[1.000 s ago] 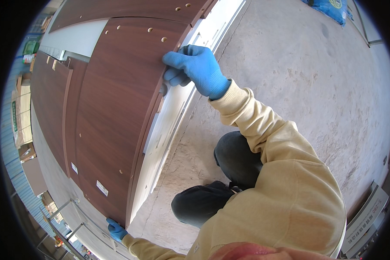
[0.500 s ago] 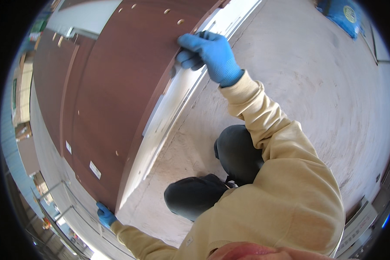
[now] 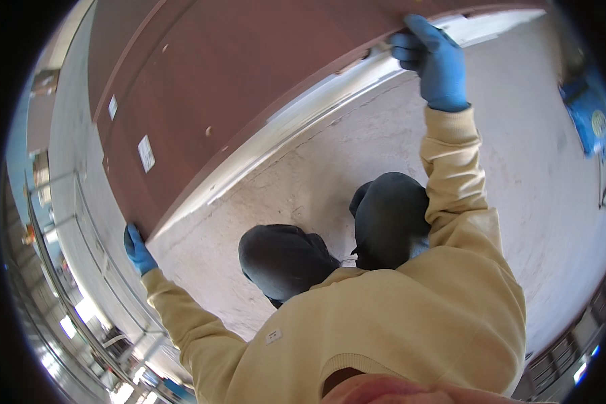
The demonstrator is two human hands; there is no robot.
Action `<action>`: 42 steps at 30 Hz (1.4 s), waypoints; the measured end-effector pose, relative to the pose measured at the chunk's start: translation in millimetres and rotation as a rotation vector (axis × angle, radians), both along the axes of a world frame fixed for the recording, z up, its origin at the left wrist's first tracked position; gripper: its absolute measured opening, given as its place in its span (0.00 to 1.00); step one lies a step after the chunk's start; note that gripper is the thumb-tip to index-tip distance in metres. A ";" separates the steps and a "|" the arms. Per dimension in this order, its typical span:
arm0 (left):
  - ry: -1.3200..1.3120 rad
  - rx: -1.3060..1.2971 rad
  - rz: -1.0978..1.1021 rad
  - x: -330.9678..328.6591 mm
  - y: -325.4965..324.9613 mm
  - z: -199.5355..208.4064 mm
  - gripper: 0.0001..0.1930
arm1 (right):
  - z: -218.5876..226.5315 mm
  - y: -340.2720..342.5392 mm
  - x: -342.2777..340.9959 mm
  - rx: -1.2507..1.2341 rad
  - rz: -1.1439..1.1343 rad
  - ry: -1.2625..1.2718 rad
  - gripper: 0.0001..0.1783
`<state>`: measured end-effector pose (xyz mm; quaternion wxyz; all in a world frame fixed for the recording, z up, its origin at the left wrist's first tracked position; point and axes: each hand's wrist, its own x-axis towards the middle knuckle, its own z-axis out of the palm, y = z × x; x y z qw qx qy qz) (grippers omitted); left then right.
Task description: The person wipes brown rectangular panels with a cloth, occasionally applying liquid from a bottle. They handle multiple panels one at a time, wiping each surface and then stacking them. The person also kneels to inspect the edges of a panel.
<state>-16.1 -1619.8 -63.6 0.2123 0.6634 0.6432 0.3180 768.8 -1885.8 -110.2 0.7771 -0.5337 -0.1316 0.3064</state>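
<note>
A large dark brown panel (image 3: 249, 81) with small round holes fills the upper part of the view. Two white stickers are on its face, the larger sticker (image 3: 146, 154) close to its left end. My left hand (image 3: 139, 253), in a blue glove, is closed round the panel's near left corner, its fingers partly hidden. At the upper right, my right hand (image 3: 439, 67), also blue-gloved, grips the long near edge, with one finger along the top and the others curled at the side. A pale layer (image 3: 296, 121) shows beneath that edge.
My bent knees (image 3: 390, 219) are close to the panel over a scuffed concrete floor (image 3: 330, 145). A metal rail frame (image 3: 81, 222) stands on the left. Far right lies a blue bag (image 3: 589, 121) with a round pale emblem.
The whole view has turned clockwise, so the panel now runs more across the top. Both hands are still on its edge; whether the panel itself moved, I cannot tell.
</note>
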 end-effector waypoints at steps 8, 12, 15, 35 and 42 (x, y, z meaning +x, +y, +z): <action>-0.435 -0.113 0.024 21.2 -61.3 -5.7 0.23 | -1.5 -0.4 11.9 -0.009 0.038 0.024 0.14; -0.544 -0.081 -0.034 9.9 -66.1 -12.3 0.22 | -3.0 -0.1 16.3 -0.007 0.048 0.061 0.14; -0.671 -0.083 0.081 20.1 -67.2 -19.4 0.23 | 3.7 0.3 12.6 -0.036 0.023 0.032 0.13; 0.093 0.282 0.120 45.7 -73.6 -22.0 0.19 | -0.3 -3.3 25.9 0.080 0.194 0.155 0.08; -0.678 -0.081 0.133 55.1 -93.6 6.6 0.24 | 20.6 1.2 -13.1 -0.010 0.091 -0.015 0.11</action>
